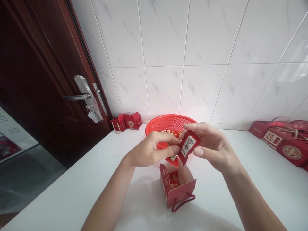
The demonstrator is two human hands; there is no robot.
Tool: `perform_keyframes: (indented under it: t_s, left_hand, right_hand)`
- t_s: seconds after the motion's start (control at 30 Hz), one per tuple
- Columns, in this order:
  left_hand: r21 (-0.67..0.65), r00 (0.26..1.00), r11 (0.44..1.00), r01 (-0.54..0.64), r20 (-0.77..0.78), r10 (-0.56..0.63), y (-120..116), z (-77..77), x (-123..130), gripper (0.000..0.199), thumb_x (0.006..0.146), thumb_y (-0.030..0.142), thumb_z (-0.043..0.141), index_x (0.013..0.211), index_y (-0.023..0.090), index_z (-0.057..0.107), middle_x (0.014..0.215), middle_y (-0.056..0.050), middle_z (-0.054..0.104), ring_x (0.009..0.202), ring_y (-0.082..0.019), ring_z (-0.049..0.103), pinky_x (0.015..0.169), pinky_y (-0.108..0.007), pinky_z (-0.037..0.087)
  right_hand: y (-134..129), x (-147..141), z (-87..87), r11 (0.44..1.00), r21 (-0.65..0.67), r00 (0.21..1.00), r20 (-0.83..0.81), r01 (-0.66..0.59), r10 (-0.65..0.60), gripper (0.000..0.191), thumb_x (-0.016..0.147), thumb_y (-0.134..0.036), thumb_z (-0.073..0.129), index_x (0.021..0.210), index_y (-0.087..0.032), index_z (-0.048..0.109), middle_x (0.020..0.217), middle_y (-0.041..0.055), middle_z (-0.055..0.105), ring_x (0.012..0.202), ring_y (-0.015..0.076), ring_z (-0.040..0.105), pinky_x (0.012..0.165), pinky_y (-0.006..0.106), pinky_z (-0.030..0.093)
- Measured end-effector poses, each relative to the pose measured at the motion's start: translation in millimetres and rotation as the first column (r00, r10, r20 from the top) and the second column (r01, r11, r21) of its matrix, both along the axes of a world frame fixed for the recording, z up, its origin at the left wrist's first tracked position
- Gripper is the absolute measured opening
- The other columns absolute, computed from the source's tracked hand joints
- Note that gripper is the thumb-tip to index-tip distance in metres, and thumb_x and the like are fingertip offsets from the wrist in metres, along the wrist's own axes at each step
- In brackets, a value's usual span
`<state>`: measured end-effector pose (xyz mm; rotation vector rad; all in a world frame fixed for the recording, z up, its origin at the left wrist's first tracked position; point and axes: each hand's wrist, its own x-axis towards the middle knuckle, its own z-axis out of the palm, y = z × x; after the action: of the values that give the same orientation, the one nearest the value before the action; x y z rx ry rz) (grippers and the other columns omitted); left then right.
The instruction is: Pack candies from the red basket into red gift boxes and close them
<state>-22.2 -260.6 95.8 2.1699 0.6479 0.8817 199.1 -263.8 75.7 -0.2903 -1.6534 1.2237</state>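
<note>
Dark red packet pinched by one edge over an open-topped box

The likeliest mishap is a slip. The dark red packet is held tilted, above the far side of the box, by its left edge; if the pinch loosened, it could drop into the box, onto the bench or toward the red basket behind. A bright red packet dangles just under the left fingers; whether it is held or merely caught there cannot be told, so it could fall by accident. The box stands upright but looks light, and a wrist brushing its wall or its rope handle, which sticks out toward the person, might shift or tip it.

The left grip is nearly closed, thumb and fingertips pressed on the dark red packet's left edge. The right grip is wider, its fingers curved behind the packet and the thumb beside the right edge; whether it clamps anything cannot be told.

Inside the box lies another red packet. Two small boxes stand by the wall at left, more red boxes at right.
</note>
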Motion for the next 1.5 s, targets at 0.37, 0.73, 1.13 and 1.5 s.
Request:
perform_keyframes:
  t_s: [0.37, 0.73, 1.13, 1.5]
  left_hand:
    - [0.082, 0.980, 0.983, -0.167, 0.126, 0.155, 6, -2.8, -1, 0.013, 0.094, 0.025, 0.067, 0.098, 0.020, 0.079, 0.093, -0.004, 0.078, 0.087, -0.017, 0.071, 0.079, -0.028, 0.057]
    - [0.204, 0.974, 0.952, -0.226, 0.080, 0.214, 7, -5.5, 1, 0.013, 0.097, 0.024, 0.066, 0.101, 0.020, 0.077, 0.095, -0.001, 0.077, 0.088, -0.014, 0.070, 0.081, -0.025, 0.054]
    - [0.133, 0.930, 0.946, -0.294, 0.266, 0.252, 6, -14.0, 9, 0.021, 0.093, 0.030, 0.072, 0.113, 0.024, 0.072, 0.111, -0.001, 0.075, 0.103, -0.015, 0.068, 0.094, -0.024, 0.055]
    - [-0.008, 0.974, 0.979, -0.202, 0.100, 0.202, 5, -2.0, -4, 0.036, 0.089, 0.031, 0.074, 0.123, 0.021, 0.067, 0.076, 0.003, 0.067, 0.081, -0.015, 0.070, 0.082, -0.028, 0.058]
  right_hand:
    - [4, 5, 8.6, 0.943, -0.177, 0.940, -0.149, 0.282, -0.308, 0.027, 0.073, -0.035, 0.090, 0.073, -0.023, 0.065, 0.070, -0.0019, 0.063, 0.062, 0.0128, 0.059, 0.056, 0.026, 0.051]
    - [4, 7, 9.3, 0.942, -0.255, 0.974, 0.001, 0.217, -0.225, 0.025, 0.084, -0.029, 0.077, 0.085, -0.023, 0.052, 0.069, -0.0017, 0.067, 0.062, 0.0139, 0.059, 0.059, 0.027, 0.044]
    - [5, -14, -0.8, 0.967, -0.140, 0.946, 0.278, 0.212, -0.167, 0.023, 0.081, -0.033, 0.082, 0.079, -0.020, 0.063, 0.077, -0.0032, 0.055, 0.069, 0.0115, 0.046, 0.064, 0.027, 0.037]
    - [4, -5, 1.8, 0.970, -0.125, 0.946, 0.278, 0.208, -0.167, 0.026, 0.087, -0.040, 0.077, 0.074, -0.018, 0.069, 0.061, -0.0055, 0.047, 0.056, 0.0087, 0.034, 0.054, 0.026, 0.028]
